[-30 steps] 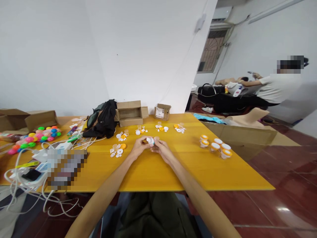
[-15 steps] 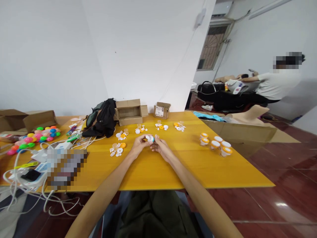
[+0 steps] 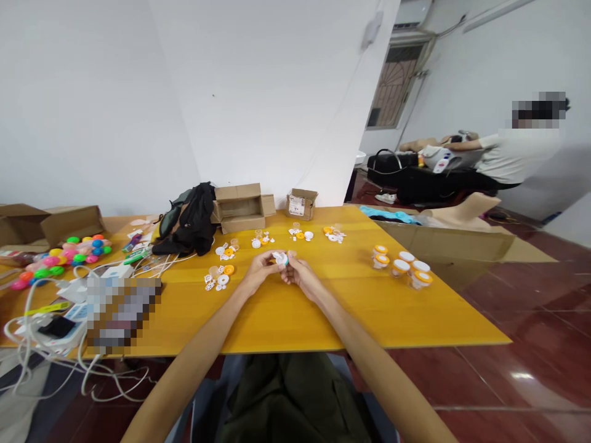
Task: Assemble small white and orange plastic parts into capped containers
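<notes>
Pinching a small white part (image 3: 279, 257), both hands' fingers (image 3: 269, 259) (mid-table, clear of edges).

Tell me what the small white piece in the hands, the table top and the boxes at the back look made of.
Small white piece: likely moulded plastic, smooth, uniform white; too small for certainty.
Table top: probably laminated board, even yellow with a thin edge.
Boxes: brown corrugated cardboard, matte, flaps folded open.
</notes>
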Demonstrator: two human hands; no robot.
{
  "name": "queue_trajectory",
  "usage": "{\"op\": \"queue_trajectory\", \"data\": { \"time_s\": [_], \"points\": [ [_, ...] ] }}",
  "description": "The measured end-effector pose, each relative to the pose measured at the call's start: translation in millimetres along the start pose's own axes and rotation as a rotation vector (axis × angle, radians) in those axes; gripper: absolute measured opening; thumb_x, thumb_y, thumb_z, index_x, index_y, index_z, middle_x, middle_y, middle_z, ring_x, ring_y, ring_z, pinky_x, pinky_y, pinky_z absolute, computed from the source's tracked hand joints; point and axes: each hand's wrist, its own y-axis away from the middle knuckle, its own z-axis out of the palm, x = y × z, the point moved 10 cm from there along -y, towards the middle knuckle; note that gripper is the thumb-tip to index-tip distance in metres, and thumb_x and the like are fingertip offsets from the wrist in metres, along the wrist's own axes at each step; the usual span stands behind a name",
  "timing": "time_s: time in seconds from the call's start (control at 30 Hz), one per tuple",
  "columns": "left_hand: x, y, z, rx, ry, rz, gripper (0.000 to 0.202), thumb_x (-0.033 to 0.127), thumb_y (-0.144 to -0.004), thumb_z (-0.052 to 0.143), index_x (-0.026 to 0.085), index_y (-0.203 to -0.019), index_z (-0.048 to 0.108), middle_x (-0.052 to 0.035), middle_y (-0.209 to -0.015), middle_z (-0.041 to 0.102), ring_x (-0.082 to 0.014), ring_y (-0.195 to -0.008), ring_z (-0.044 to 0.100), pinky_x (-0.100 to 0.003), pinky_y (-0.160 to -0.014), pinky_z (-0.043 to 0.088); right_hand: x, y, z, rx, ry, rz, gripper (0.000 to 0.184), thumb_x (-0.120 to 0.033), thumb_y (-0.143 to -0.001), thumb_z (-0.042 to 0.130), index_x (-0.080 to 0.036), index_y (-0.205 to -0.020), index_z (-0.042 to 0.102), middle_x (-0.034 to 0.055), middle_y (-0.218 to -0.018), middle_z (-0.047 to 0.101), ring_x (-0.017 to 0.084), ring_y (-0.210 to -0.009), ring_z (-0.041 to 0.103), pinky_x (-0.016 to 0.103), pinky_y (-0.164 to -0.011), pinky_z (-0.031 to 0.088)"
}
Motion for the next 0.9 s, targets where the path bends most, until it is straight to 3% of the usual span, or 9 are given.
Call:
{"op": "queue_trajectory", "data": {
  "time_s": [0.13,0.37,0.5,0.73,0.9],
  "points": [
    [-4,0,3.2,-0.024,-0.007,-0.024,0.052,0.039,-0.051,0.088,0.016,-0.095,0.073,-0.0007,-0.073,0.07,-0.013,-0.056,0.059,-0.03,-0.067,0.051,0,1,0,0.023,0.022,0.016,0.056,-0.073,-0.072,0.06,-0.019,-0.059,0.058,-0.0003,-0.047,0.058,0.009,-0.041,0.049,0.021,-0.043,0.038],
    [-2,1,-7.0,0.082,-0.021,-0.001,0.049,0.038,-0.053,0.087,0.018,-0.096,0.074,-0.003,-0.091,0.073,-0.0163,-0.08,0.062,-0.025,-0.073,0.049,-5,-1,1,0.013,-0.06,-0.07,0.044,-0.062,-0.068,0.073,-0.021,-0.081,0.065,0.0018,-0.073,0.069,0.013,-0.06,0.061,0.022,-0.052,0.047],
    [-1,1,-5.7,0.069,-0.007,0.002,0.048,0.036,-0.052,0.088,0.018,-0.095,0.074,-0.003,-0.09,0.072,-0.0158,-0.08,0.062,-0.025,-0.073,0.049,-5,-1,0,0.006,-0.071,-0.074,0.047,-0.061,-0.061,0.078,-0.02,-0.081,0.066,0.0016,-0.072,0.068,0.013,-0.06,0.061,0.023,-0.053,0.047],
    [0,3,4.9,-0.013,-0.018,-0.006,0.052,0.036,-0.054,0.087,0.016,-0.099,0.072,-0.0011,-0.079,0.071,-0.0107,-0.056,0.057,-0.028,-0.064,0.05,-1,1,0,0.007,0.02,-0.012,0.055,-0.073,-0.072,0.061,-0.019,-0.067,0.063,0.0025,-0.057,0.065,0.012,-0.05,0.057,0.022,-0.048,0.041],
    [0,6,14.7,-0.085,0.008,-0.017,0.055,0.039,-0.056,0.085,0.016,-0.104,0.07,0.0019,-0.066,0.066,-0.0117,-0.049,0.056,-0.029,-0.059,0.05,0,1,1,0.011,0.059,0.01,0.058,-0.076,-0.075,0.054,-0.019,-0.061,0.059,0.0014,-0.049,0.061,0.011,-0.044,0.054,0.023,-0.046,0.04]
  ]
}}
